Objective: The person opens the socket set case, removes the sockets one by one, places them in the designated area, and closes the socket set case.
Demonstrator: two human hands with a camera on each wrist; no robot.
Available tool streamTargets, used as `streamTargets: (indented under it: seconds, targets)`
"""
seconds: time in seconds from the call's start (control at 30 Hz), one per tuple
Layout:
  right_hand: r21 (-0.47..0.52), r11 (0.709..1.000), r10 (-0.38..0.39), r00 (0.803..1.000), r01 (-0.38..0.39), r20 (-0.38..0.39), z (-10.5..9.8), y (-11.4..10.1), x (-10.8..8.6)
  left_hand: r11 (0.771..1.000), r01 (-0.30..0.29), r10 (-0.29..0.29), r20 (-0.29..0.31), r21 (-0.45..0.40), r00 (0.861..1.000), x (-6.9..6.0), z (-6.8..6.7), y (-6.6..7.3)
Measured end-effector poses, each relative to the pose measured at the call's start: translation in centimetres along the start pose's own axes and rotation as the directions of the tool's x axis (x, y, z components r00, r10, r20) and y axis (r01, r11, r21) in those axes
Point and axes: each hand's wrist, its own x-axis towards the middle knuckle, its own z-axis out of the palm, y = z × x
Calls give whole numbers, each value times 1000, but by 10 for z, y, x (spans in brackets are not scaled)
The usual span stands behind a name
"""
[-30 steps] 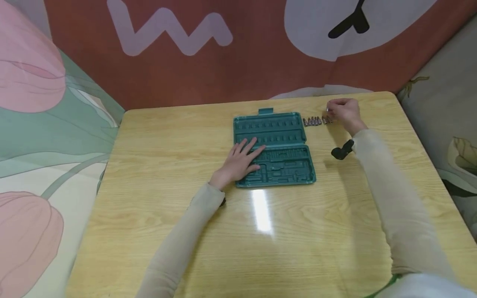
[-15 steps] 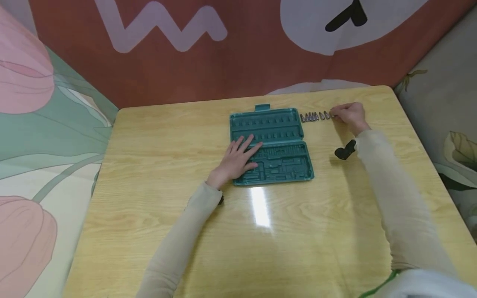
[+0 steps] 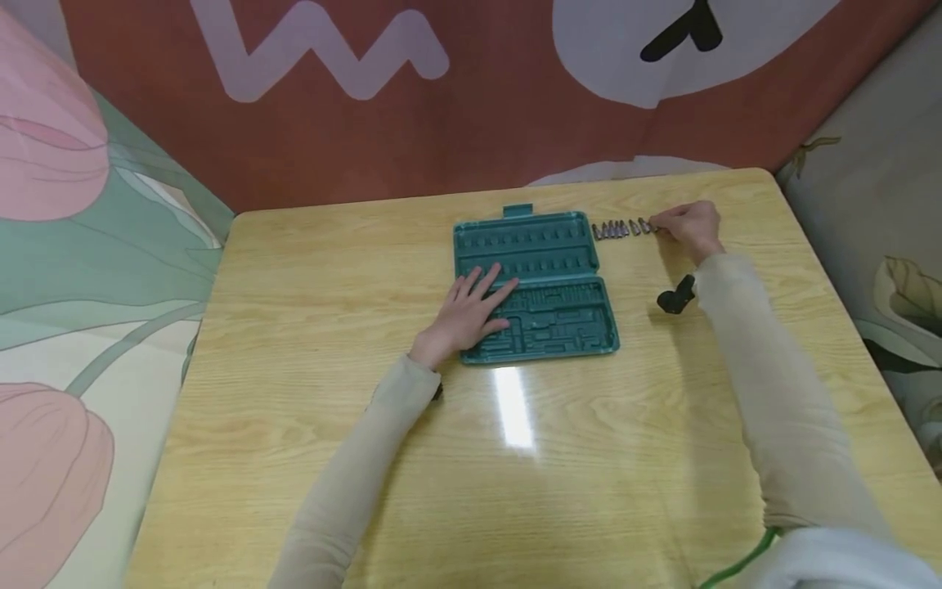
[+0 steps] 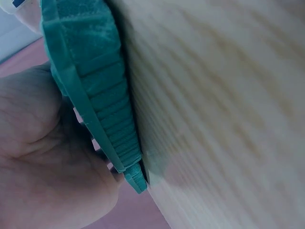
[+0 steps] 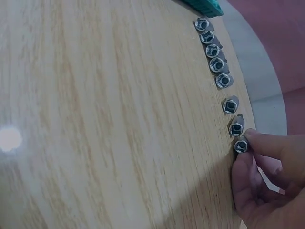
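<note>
A green plastic tool case (image 3: pixel 540 319) lies open on the table, its moulded slots bare. My left hand (image 3: pixel 465 319) rests on the case's left side with fingers spread, over the fold between the halves. In the left wrist view, the palm (image 4: pixel 43 152) is beside the case's ribbed edge (image 4: pixel 102 90). To the right of the case runs a row of small metal sockets (image 3: pixel 611 230), their square-holed ends visible in the right wrist view. At the row's far end, my right hand (image 3: pixel 692 227) pinches the last socket (image 5: pixel 241 145) between thumb and fingers, close against its neighbour (image 5: pixel 236 127).
The sockets stand near the back edge of the wooden table (image 3: pixel 309 327), with a small gap partway along the row. Behind the table hangs a red printed cloth (image 3: pixel 500 106). A black wrist camera (image 3: pixel 675 296) juts from the right sleeve.
My right hand, raised a second ago with a small shiny thing in its fingertips, has come down to the row's right end. The left hand keeps its place; the head view shifts slightly.
</note>
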Motion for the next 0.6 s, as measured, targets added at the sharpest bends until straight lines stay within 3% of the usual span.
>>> streamTargets:
  seconds: [0.6]
  targets:
    - [-85,996,-45,997,40,-63,8,0,-5,1000,7,-8,30,15,1000,2,1,-2]
